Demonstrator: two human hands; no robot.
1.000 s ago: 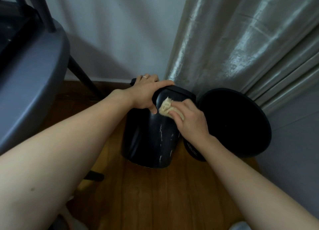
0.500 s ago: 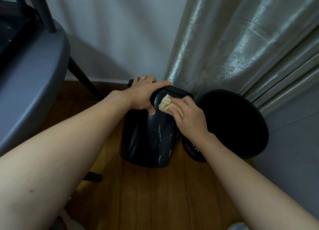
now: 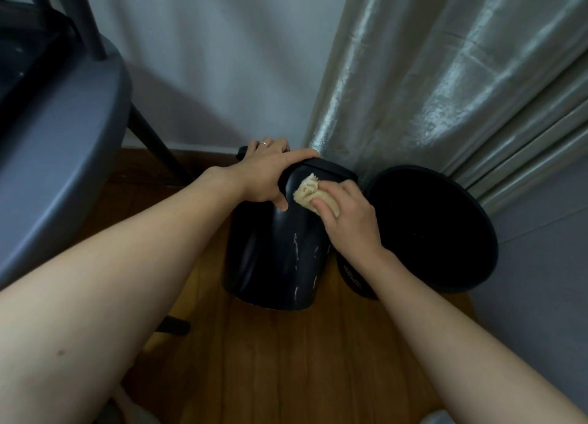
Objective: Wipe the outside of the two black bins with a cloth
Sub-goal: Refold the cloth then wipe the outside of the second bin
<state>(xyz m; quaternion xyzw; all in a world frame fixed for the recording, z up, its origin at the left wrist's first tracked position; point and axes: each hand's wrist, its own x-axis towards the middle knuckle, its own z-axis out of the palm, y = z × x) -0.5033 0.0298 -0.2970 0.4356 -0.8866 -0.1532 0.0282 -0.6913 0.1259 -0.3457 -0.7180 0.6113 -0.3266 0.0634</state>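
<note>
1. Two black bins stand on the wooden floor [image 3: 286, 360]: the near bin [image 3: 273, 258] tilted, the second bin [image 3: 429, 226] touching it at its 3 o'clock.
2. Left hand [image 3: 264, 175] grips the near bin's rim, fingers curled over.
3. Right hand [image 3: 350, 220] pinches the cloth [image 3: 310, 193] against the upper wall.
4. Unwiped streaked wall runs toward 6 o'clock from the cloth, so the right hand is likely the nearer one for the downward stroke.
</note>
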